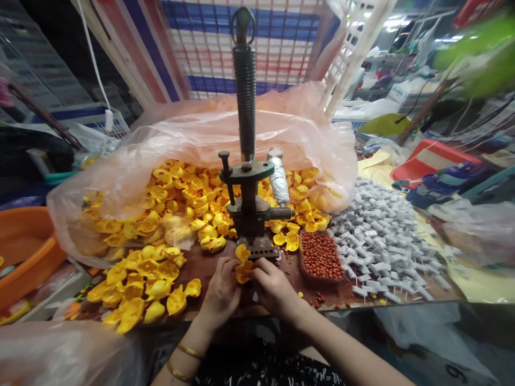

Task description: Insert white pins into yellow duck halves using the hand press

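Observation:
My left hand (223,289) is closed on a yellow plastic shell piece (242,260), held just in front of the hand press (249,214). From the other side my right hand (274,287) pinches at the lower part of the same piece; its fingertips are partly hidden. The piece has rounded, hollow halves. Behind the press, many like yellow shells (181,187) spill from a clear plastic bag (193,128). A smaller heap of yellow shells (148,279) lies to the left of my hands. Two more shells (286,240) rest right of the press base.
A tray of small red-brown beads (321,256) stands right of the press. Beyond it spreads a pile of grey blocks with thin pins (382,236). An orange basin (28,257) is at the left. A silver-wrapped handle (278,179) juts up from the press.

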Motion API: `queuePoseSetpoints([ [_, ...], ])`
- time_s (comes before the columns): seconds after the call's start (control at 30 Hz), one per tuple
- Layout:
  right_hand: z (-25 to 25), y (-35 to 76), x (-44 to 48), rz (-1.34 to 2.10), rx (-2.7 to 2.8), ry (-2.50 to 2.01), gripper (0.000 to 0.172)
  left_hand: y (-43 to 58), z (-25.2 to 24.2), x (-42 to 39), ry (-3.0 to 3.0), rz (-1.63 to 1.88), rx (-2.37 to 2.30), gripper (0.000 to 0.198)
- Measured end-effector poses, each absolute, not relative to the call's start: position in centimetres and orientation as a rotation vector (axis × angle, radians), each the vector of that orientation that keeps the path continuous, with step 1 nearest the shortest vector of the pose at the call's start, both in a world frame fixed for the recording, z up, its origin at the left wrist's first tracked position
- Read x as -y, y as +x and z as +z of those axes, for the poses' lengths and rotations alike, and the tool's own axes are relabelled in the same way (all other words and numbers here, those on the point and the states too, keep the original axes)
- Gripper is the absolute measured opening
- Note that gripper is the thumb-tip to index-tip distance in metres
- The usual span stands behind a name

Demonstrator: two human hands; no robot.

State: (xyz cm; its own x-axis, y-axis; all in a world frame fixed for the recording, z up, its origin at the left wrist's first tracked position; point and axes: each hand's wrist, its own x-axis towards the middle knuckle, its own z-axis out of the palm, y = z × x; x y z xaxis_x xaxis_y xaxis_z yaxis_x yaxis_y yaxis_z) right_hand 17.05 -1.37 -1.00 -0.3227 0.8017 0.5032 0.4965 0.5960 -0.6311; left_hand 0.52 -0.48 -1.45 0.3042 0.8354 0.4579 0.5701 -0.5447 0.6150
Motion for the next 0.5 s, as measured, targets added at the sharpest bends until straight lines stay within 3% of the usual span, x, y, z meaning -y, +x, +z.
queuePoseSetpoints([
  [0.27, -0.5, 16.3, 1.1, 0.6, 2.048, -1.076, 0.023, -0.1, -2.6, 0.5, 2.237, 1.177, -1.2, 0.037],
  [0.5, 0.6, 16.3, 1.9, 0.405, 2.125, -1.204, 0.019, 0.1, -3.2, 0.6, 2.145, 1.285, -1.295, 0.041],
])
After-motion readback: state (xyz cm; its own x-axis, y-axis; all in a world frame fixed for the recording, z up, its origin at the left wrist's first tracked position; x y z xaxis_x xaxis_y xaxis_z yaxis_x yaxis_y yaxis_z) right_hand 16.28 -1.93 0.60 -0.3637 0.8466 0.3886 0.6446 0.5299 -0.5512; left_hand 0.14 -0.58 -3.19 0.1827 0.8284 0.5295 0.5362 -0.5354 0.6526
